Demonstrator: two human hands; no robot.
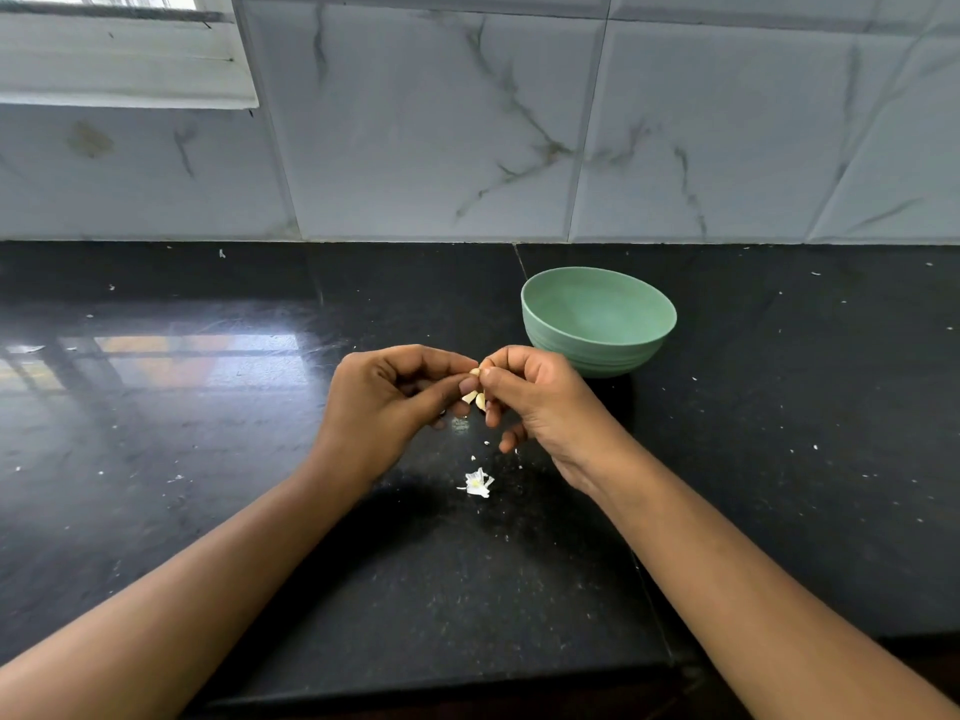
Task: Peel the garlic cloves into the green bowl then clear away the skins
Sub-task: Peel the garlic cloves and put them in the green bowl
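Garlic clove (pixel 476 397) in pinch of left hand (pixel 385 402), right hand (pixel 543 405) — green bowl (pixel 597 351) beyond.

Bowl (pixel 598 324) on counter (pixel 208 511) right of centre, tiled wall (pixel 441 122) behind it, left hand (pixel 384 402) and right hand (pixel 540 402) meeting just left of bowl, clove (pixel 475 394) pinched between them, skin scrap (pixel 478 483) on counter below them, window frame (pixel 119 59) upper left

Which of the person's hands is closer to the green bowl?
Right. The right hand is just in front and left of the green bowl; the left hand lies farther left.
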